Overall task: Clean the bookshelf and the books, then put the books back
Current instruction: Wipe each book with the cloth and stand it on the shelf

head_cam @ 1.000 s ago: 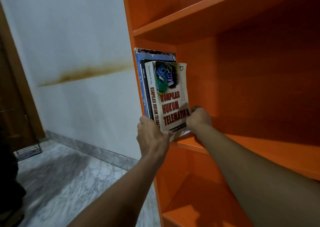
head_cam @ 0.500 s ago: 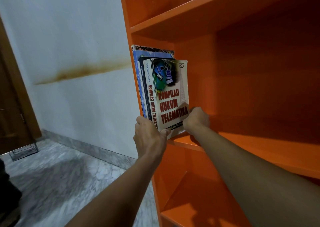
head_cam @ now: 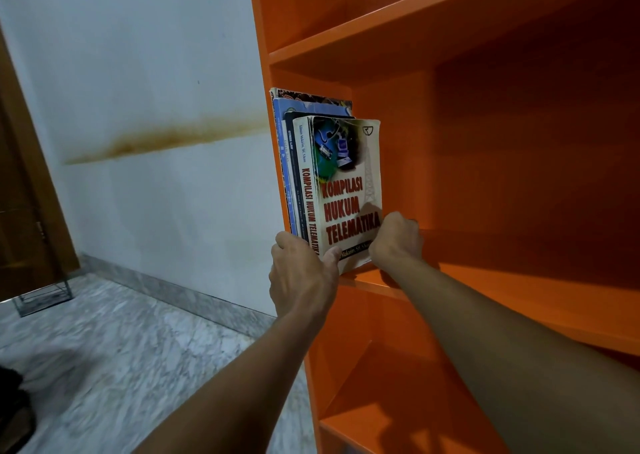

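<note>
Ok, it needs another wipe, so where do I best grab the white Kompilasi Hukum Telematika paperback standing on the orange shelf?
Likely pinch the white Kompilasi Hukum Telematika paperback low at its spine, coming from the front and right. It stands upright, spine outward, its left face against the other upright books, while its right cover faces bare orange shelf.

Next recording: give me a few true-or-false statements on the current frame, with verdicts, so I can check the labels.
1. The books stand upright at the left end of a shelf. True.
2. The bookshelf is white. False: it is orange.
3. The front book reads "Kompilasi Hukum Telematika". True.
4. Only the left hand touches the books. False: the right hand is at the front book's lower corner too.
</note>
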`<state>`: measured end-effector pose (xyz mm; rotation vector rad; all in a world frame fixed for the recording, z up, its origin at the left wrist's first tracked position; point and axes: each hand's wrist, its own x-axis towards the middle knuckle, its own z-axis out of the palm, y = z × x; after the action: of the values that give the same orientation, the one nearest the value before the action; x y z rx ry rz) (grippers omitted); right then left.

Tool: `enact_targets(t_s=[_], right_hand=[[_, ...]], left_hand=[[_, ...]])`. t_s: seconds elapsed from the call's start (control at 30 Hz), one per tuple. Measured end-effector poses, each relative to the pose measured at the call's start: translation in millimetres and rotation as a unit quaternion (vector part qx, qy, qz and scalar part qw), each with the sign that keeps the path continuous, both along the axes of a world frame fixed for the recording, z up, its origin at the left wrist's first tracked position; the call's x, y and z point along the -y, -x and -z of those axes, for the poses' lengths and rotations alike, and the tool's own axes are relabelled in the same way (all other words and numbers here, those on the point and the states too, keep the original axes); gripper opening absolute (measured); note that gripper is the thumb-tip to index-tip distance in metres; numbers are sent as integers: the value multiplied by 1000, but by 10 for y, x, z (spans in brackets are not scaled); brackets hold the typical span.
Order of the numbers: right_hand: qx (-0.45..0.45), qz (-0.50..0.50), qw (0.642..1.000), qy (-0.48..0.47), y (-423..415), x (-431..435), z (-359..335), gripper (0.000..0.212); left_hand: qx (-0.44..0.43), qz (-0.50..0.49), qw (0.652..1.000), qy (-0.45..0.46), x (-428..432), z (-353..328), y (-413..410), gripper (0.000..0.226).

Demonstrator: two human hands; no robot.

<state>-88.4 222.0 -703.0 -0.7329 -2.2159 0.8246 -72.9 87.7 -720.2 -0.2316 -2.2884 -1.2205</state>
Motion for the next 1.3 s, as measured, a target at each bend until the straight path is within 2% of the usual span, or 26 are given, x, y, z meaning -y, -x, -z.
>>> enact_targets(t_s=[0.07, 0.17, 0.27, 0.4, 0.5, 0.73, 0.87, 1.0, 1.13, 1.23, 1.3], right_hand=[[7, -9, 1000, -15, -74, 7, -19, 14], [22, -15, 999, -37, -190, 56, -62, 3], [32, -17, 998, -51, -287, 138, -102, 7], [44, -14, 998, -46, -422, 285, -191, 7], [62, -6, 996, -61, -550, 472, -255, 16], [91, 36, 988, -118, -1008, 1089, -149, 11], [169, 98, 970, -145, -1556, 1430, 110, 25], [268, 127, 950, -101, -2240, 1483, 507, 23], [358, 124, 922, -85, -2837, 1289, 878, 9], [421, 108, 897, -77, -3130, 1093, 1145, 18], [444, 88, 888, -88, -3219, 998, 1397, 22]], left_hand=[[2, 0, 1000, -1, 26, -16, -17, 45], [4, 2, 1000, 13, 76, -42, -36, 36], [9, 20, 999, 31, 162, -66, -54, 31], [2, 56, 996, 73, 359, -135, -94, 31], [-2, 84, 992, 99, 557, -174, -118, 34], [-18, 154, 977, 145, 1077, -20, -224, 31], [19, 208, 959, 192, 1127, 359, -493, 27], [67, 291, 923, 241, 930, 689, -931, 32], [95, 347, 892, 273, 681, 836, -1424, 31], [107, 374, 876, 286, 530, 959, -1675, 18], [121, 378, 874, 279, 417, 1164, -1786, 22]])
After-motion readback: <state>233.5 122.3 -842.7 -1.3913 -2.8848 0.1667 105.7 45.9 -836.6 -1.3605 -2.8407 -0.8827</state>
